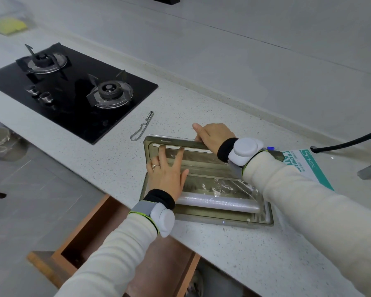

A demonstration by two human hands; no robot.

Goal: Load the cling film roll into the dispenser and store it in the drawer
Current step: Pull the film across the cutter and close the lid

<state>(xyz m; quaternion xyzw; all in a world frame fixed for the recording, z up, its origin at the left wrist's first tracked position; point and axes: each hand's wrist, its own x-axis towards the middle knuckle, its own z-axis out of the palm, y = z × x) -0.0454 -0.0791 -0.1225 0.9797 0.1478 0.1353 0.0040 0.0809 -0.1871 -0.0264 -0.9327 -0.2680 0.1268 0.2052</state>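
Note:
A smoky transparent dispenser (227,219) lies open on the speckled counter, its lid (159,142) folded back toward the wall. The white cling film roll (219,203) rests in the near tray, with loose film (225,186) pulled across the middle. My left hand (167,170) lies flat with straight fingers on the film over the lid. At the lid's far edge my right hand (212,137) grips the rim, thumb stuck out. The wooden drawer (99,230) stands open below the counter edge.
A black gas hob (73,91) fills the counter's left part. A metal peeler (142,127) lies between the hob and the dispenser. A teal-and-white box (313,168) sits under my right forearm. A black hose (347,143) runs in at the right.

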